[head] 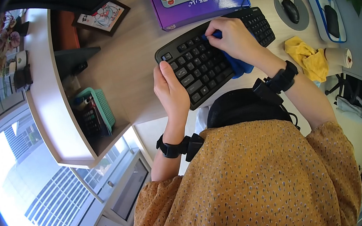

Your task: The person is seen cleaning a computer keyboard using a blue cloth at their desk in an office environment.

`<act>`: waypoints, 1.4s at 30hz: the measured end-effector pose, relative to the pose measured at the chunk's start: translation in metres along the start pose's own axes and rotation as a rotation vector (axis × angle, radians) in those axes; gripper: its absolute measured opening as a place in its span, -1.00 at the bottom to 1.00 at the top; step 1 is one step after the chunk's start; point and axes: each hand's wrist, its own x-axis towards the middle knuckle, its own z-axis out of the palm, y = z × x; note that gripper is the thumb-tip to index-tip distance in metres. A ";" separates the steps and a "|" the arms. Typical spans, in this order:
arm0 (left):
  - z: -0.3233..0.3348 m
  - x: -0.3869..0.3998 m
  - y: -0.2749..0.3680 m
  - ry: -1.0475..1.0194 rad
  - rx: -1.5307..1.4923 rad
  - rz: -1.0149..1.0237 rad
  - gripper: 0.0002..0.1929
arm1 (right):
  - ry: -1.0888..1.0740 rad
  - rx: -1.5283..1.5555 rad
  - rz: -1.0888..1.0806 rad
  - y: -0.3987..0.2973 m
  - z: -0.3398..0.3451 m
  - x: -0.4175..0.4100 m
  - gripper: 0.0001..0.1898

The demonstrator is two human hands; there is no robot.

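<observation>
A black Lenovo computer keyboard [205,62] lies at a slant over the desk, its near left corner close to the desk's front edge. My left hand [172,88] grips its left end, thumb on top beside the corner keys and the fingers mostly hidden. Over the upper middle keys, my right hand [231,37] pinches part of a blue cloth [241,66] against the top rows. The rest of that cloth hangs below my palm across the keys and past the keyboard's near edge. Both wrists wear black straps with small black devices.
A purple box [176,18] with a silver laptop-like panel stands behind the keyboard. To the right are a mouse [290,9] on a round pad, a yellow cloth [308,58], a paper roll [343,57] and a white-blue case [316,15]. Left are a picture frame [117,24] and a green basket [104,109].
</observation>
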 end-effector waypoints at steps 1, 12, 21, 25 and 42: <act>0.000 0.000 0.000 0.004 0.002 0.013 -0.56 | 0.001 0.000 0.001 0.001 0.001 0.000 -0.90; 0.002 0.002 0.001 0.033 -0.002 0.045 -0.57 | 0.000 -0.003 0.019 0.008 -0.001 0.000 -0.92; 0.001 0.004 -0.002 0.014 -0.059 0.027 -0.57 | 0.000 -0.073 0.012 0.008 -0.006 0.003 -0.86; 0.000 0.008 -0.002 0.012 -0.057 0.059 -0.57 | 0.019 0.147 0.144 -0.005 -0.011 0.006 -0.84; 0.003 0.006 0.003 0.023 -0.014 0.014 -0.59 | 0.034 -0.065 0.000 -0.016 0.006 0.013 -0.92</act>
